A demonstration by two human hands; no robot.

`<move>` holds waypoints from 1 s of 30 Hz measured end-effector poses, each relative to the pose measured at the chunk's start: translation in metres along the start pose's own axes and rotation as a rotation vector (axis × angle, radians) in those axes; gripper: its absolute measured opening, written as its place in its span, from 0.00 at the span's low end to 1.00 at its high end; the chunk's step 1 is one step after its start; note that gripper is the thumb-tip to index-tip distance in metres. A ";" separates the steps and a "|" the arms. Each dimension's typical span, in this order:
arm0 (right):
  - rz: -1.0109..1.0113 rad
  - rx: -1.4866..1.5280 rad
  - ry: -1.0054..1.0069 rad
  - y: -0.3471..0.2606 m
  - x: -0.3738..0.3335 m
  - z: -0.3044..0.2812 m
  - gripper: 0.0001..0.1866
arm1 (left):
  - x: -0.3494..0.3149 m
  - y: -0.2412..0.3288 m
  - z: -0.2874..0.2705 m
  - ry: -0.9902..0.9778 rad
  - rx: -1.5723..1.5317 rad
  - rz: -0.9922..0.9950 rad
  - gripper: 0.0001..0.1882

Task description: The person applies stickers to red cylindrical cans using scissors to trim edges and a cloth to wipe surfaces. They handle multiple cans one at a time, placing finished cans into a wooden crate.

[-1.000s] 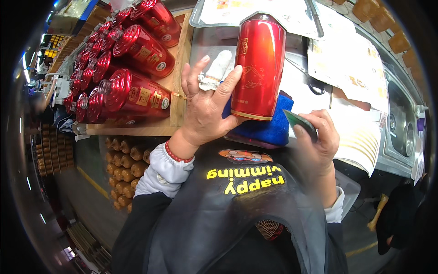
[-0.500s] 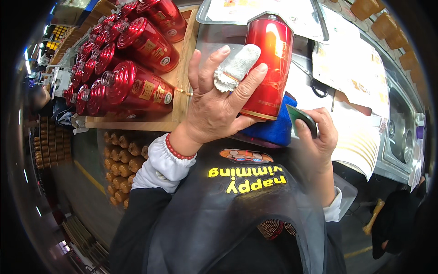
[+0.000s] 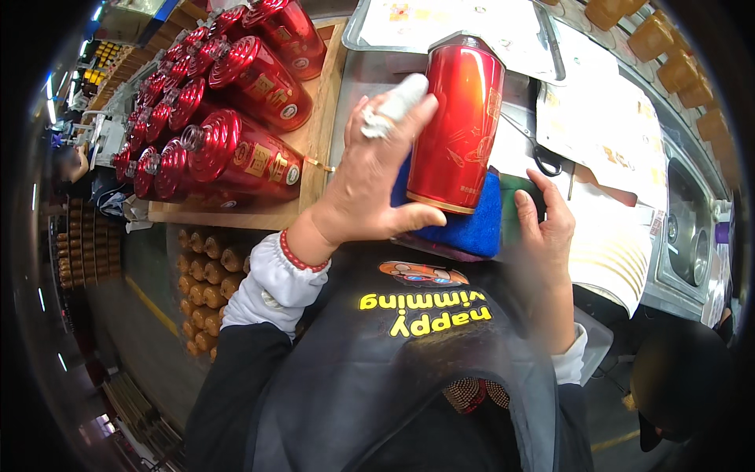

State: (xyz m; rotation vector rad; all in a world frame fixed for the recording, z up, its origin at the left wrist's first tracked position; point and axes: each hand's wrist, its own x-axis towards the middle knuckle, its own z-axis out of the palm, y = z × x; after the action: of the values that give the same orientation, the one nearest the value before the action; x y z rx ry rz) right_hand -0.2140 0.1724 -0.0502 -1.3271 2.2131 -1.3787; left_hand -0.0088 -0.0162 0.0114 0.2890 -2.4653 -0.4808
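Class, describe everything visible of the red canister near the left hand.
The red canister is tall, glossy and metallic-looking, with fine gold line drawings, a thin gold rim at its near end and an angular, darker far end. That near end rests on the blue cloth; whether the canister stands or lies is unclear. The left hand is at its left side, contact unclear.
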 end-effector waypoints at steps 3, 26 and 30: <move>-0.018 -0.162 -0.009 -0.001 0.000 0.001 0.21 | 0.018 -0.012 -0.005 0.150 -0.323 -0.148 0.42; -0.674 -0.075 0.168 -0.063 -0.009 -0.004 0.58 | 0.109 0.002 -0.052 0.073 -1.253 -0.401 0.16; -0.850 0.003 0.157 -0.084 0.021 -0.015 0.58 | 0.111 0.027 -0.157 0.102 -0.709 0.095 0.13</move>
State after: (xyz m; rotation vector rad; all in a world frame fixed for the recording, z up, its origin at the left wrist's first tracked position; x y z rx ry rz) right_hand -0.1864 0.1522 0.0304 -2.3828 1.7590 -1.7611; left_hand -0.0056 -0.0686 0.1983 -0.0941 -2.0395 -1.2101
